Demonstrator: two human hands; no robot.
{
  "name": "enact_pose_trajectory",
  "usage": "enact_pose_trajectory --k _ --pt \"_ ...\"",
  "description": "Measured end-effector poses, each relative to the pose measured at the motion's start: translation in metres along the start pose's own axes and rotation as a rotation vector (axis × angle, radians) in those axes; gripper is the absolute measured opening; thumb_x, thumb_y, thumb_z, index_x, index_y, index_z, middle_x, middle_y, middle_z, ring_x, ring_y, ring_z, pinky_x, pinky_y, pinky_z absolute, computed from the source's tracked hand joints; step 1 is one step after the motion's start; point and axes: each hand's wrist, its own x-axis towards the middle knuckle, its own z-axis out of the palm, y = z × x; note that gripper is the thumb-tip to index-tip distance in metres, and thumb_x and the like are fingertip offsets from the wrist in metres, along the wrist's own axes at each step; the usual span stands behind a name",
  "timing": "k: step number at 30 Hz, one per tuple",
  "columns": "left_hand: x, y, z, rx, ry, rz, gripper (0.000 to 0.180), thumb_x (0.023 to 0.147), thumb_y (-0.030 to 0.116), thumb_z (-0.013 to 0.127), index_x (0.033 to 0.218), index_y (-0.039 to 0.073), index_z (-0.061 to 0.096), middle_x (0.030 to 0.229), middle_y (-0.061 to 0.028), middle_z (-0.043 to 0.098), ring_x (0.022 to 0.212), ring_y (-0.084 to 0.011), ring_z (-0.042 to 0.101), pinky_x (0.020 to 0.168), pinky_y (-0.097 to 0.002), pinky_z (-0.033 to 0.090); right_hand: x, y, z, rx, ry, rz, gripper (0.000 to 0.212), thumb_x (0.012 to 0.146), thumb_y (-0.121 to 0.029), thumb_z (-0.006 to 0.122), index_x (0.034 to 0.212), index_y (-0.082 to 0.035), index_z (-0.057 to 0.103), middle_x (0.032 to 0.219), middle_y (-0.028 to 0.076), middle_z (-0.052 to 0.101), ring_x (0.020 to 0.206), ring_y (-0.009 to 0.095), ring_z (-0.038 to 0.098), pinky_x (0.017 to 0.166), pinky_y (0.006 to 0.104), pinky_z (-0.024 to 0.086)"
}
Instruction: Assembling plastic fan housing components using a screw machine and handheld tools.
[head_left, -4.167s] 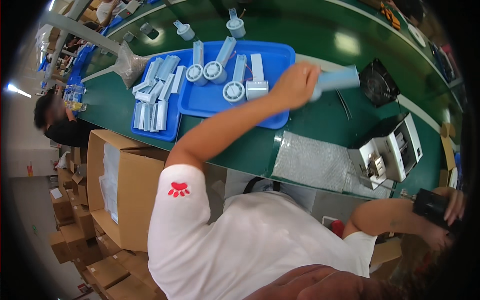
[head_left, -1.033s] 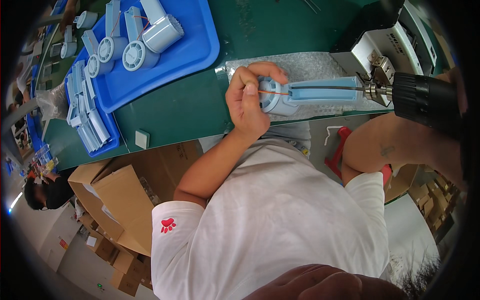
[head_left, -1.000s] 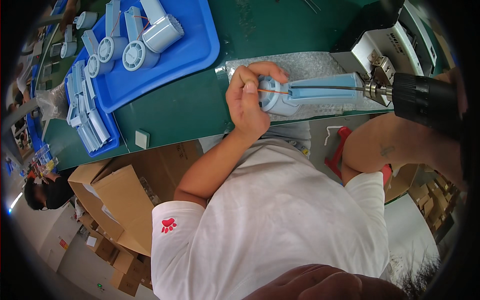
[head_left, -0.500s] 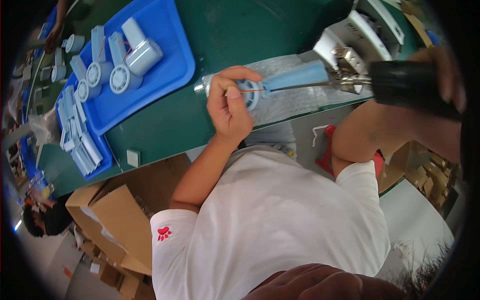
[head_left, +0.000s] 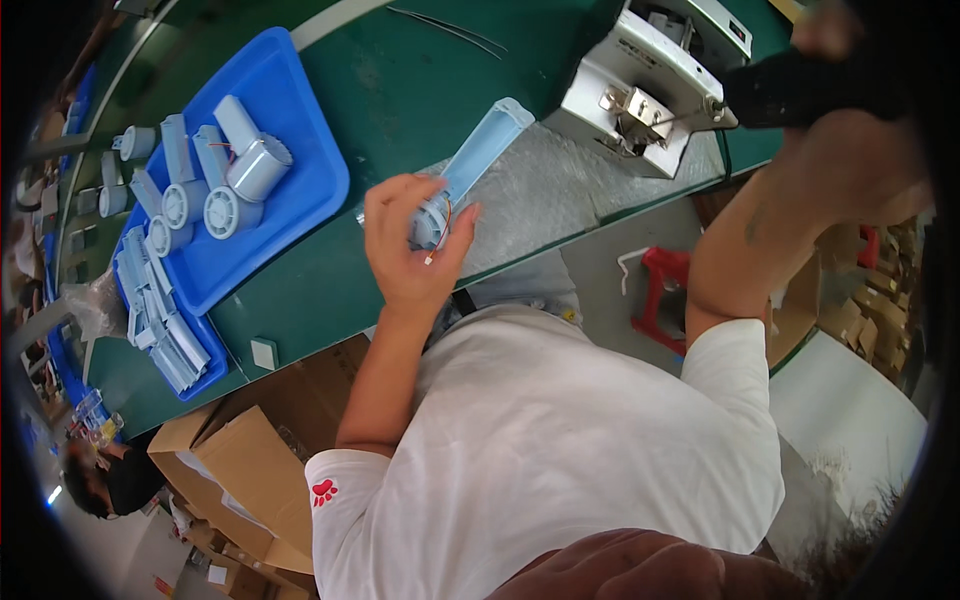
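At counter centre, left hand (head_left: 410,255) clamps the pale blue housing's (head_left: 472,168) round end, body angled to 1 o'clock on foam pad (head_left: 560,205) — cushioned. Right hand (head_left: 850,150) grips black screwdriver (head_left: 800,88) at the white feeder (head_left: 650,80) — likely loading a screw.

Left hand (head_left: 410,255) gripping pale blue housing (head_left: 470,170), right hand (head_left: 850,150) holding black driver (head_left: 790,90)

A long, pale blue plastic housing (head_left: 470,170) with a round motor end lies slantwise over a grey bubble-wrap mat (head_left: 560,200) on the table, its open tip pointing far and right. Thin red wires hang from the round near end. A black electric screwdriver (head_left: 790,90), partly blurred, seems level at far right.
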Motion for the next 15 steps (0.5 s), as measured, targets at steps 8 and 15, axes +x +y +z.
enact_pose_trajectory --k 8,15 --pt "0.011 -0.007 0.018 0.029 -0.033 0.102 0.036 0.073 0.001 0.077 0.105 0.007 0.062 0.114 -0.0136 0.058 0.109 -0.0322 0.056 0.089 -0.0419 0.047 -0.009 -0.01 0.032 0.5 -0.276 0.053 0.067 0.086 -0.056 0.049 0.111 0.006 0.054 0.101 0.013 0.051 0.077 0.021 0.052 0.07 0.0348 0.044" --pt "0.014 -0.006 0.021 -0.096 -0.131 -0.059 0.02 0.088 0.001 0.064 0.106 0.002 0.054 0.109 -0.0166 0.06 0.099 -0.0286 0.056 0.087 -0.0371 0.044 0.003 -0.009 0.003 0.358 -0.088 0.075 0.066 0.091 -0.058 0.045 0.108 0.005 0.052 0.093 0.011 0.053 0.067 0.019 0.053 0.059 0.0314 0.045"
